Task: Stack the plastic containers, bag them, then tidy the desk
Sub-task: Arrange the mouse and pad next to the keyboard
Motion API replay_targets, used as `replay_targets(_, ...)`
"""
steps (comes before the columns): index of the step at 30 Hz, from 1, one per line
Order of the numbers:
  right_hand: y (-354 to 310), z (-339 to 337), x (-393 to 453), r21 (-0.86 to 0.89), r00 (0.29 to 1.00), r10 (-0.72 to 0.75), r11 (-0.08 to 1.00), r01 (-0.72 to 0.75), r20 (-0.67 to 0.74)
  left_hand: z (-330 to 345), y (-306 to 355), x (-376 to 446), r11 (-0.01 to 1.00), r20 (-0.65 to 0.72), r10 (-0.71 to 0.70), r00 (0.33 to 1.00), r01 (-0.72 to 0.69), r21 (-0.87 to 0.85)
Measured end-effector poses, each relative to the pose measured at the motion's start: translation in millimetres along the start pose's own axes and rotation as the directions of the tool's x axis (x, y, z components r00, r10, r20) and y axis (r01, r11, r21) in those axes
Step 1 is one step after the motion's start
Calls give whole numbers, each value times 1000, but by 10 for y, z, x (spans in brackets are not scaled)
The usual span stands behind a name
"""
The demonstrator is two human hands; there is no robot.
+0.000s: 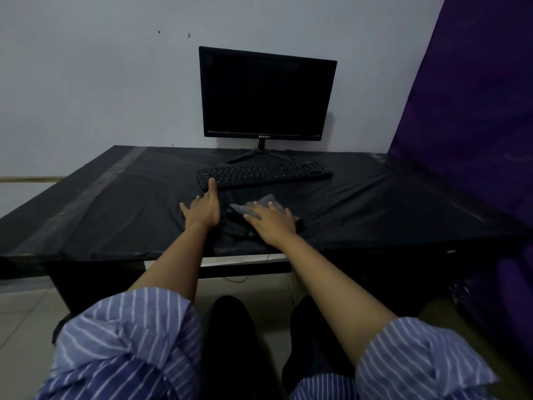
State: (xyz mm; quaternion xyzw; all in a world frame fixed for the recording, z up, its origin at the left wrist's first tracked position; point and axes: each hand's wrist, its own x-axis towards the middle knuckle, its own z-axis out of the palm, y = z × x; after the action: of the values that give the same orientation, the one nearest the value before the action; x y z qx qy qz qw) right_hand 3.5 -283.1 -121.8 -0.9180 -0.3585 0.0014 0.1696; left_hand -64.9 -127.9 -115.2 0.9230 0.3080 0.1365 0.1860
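Note:
A dark grey cloth [266, 204] lies crumpled on the black-covered desk [115, 215], just in front of the keyboard. My right hand [271, 220] lies flat on the cloth with its fingers spread. My left hand [203, 210] is stretched out beside it on the desk surface, fingers straight, one fingertip reaching the near left edge of the keyboard [264, 173]. No plastic containers or bag can be seen in this view.
A switched-off black monitor [266, 93] stands on its stand behind the keyboard, against the pale wall. A purple panel [473, 111] rises at the desk's right end. A strip of tape [95, 186] crosses the desk's left part.

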Motion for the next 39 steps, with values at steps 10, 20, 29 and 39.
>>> replay_targets(10,253,-119,-18,6,998,54,999,-54,37,32,-31,35,1000,4,-14,1000,15,-13)
replay_targets(20,338,-254,-166,10,992,117,993,-118,37,35,-6,28,1000,-1,-11,1000,11,2)
replay_targets(29,-132,-47,-252,47,997,-23,999,20,69,17,-14,20,1000,2,-5,1000,5,-11)
replay_targets(39,619,-225,28,-3,972,234,972,-234,-15,22,-17,20,998,-11,-8,1000,7,-56)
